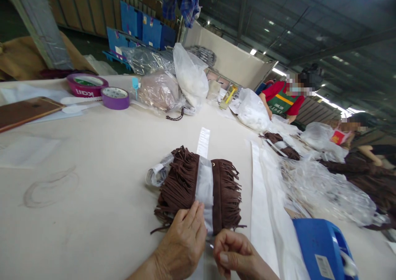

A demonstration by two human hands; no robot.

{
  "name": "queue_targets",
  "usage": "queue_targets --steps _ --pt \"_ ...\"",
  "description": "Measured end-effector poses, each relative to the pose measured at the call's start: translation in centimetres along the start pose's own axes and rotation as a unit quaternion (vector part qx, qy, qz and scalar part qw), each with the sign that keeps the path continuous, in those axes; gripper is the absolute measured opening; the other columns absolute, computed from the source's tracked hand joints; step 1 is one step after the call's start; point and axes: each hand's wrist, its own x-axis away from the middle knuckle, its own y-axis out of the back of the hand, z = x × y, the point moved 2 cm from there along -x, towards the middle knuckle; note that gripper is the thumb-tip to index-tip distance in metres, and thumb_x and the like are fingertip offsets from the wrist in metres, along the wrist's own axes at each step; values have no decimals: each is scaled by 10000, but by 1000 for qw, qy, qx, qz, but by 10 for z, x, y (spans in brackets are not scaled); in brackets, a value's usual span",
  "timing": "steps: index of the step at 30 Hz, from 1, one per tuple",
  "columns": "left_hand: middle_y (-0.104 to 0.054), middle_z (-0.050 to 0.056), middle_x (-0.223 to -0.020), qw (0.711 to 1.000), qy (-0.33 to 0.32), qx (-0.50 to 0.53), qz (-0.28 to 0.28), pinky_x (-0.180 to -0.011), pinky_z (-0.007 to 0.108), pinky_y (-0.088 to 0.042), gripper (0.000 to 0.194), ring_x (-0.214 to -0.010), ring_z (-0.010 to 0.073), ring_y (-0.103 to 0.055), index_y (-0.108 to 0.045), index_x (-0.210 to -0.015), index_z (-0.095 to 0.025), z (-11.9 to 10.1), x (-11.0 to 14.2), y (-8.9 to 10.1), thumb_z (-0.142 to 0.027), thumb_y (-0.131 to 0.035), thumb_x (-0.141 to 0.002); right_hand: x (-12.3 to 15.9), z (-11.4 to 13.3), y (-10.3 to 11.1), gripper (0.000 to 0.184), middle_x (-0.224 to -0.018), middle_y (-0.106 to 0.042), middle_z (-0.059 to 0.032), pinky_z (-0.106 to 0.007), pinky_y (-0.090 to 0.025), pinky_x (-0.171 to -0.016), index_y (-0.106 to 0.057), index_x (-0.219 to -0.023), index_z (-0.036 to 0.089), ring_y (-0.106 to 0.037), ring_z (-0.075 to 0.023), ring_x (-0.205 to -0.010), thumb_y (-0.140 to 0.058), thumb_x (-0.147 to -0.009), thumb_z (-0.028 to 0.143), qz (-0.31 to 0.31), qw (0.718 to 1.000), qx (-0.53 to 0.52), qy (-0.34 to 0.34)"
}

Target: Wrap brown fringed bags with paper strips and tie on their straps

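A dark brown fringed suede-like piece [182, 181] lies on the table in front of me, its two fringed sides apart. Between them runs a band of translucent plastic [204, 181]. A white strip [203, 142] sticks out beyond the far edge, and rolled clear plastic [159, 172] shows at the left. My left hand [182, 241] rests on the near part of the piece, fingers stretched out over the fringe and plastic. Just right of it, at the near edge, my right hand [235, 253] is curled with thumb and fingers together; what it pinches, if anything, is hidden.
Purple tape rolls [115, 98] and a phone [27, 113] lie at the far left. Plastic-wrapped bundles [159, 91] stand at the back. Long white strips [269, 205] and a blue container [321, 247] are on the right. Two co-workers [283, 100] are beyond the table.
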Motion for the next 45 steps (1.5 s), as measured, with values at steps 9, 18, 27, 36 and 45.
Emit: queue_targets --steps 9,18,27,36,45 --pt "-574 216 -1164 1000 -14 -15 0 -845 402 -332 415 -1145 308 -482 -609 -986 -36 -1 0 -1 -152 -218 -910 4 -13 3 472 -501 -544 24 -165 -260 -352 -496 -696 143 -385 -29 -337 -690 -626 567 -83 988 70 -107" --pt "-592 204 -1143 999 -15 -23 -17 -829 401 -346 377 -1127 305 -504 -609 -958 -46 -1 0 -3 -144 -247 -916 11 24 -15 297 -554 -467 20 -211 -302 -463 -455 -686 178 -412 -92 -486 -432 -818 442 -141 895 422 -35" --pt "-594 222 -1135 999 1 -10 -44 -816 405 -354 313 -1105 312 -521 -591 -991 -18 -3 -5 0 -207 -357 -904 20 56 -29 205 -697 -579 -38 -236 -314 -547 -501 -744 171 -521 -143 -612 -354 -832 59 -84 620 767 140" --pt "-581 219 -1151 1000 9 -4 -25 -844 403 -336 325 -1126 309 -499 -566 -1036 -20 -4 -3 0 -247 -386 -887 13 71 -34 148 -572 -556 -3 -209 -307 -491 -511 -639 176 -488 -112 -528 -441 -765 144 -91 762 640 -51" --pt "-580 227 -1149 1000 7 -9 -24 -858 405 -321 328 -1129 316 -498 -574 -1008 -17 -3 -3 0 -264 -405 -874 5 55 -21 147 -399 -473 50 -179 -198 -330 -467 -571 181 -297 -39 -307 -504 -576 324 -157 919 282 -227"
